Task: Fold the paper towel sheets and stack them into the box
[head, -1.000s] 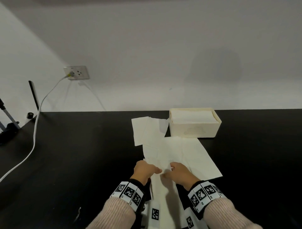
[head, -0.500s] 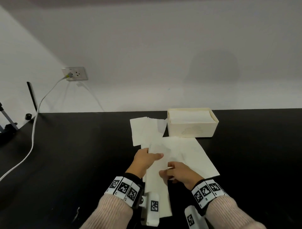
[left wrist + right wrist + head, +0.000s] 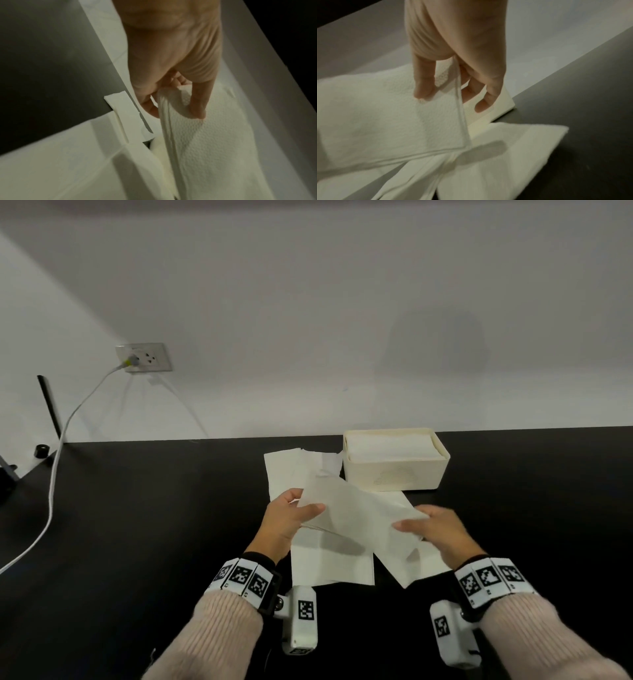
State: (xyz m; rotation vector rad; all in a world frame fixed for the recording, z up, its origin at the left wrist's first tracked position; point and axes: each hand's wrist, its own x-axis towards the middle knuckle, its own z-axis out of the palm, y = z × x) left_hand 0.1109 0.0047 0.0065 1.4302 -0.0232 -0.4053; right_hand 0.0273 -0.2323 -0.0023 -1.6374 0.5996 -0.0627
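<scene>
A folded white paper towel is lifted above the black table, stretched between both hands. My left hand pinches its left end between thumb and fingers. My right hand pinches its right end, thumb on top. More loose paper towel sheets lie flat on the table below, and another sheet lies further back. The cream box stands just beyond, filled with folded towels.
The black table runs to a white wall. A white cable trails from a wall socket across the table's left side. A black stand sits at the far left edge.
Both hands have lifted the folded towel off the sheets and spread apart, carrying it up and toward the box. One second ago they were close together pressing on the table.
</scene>
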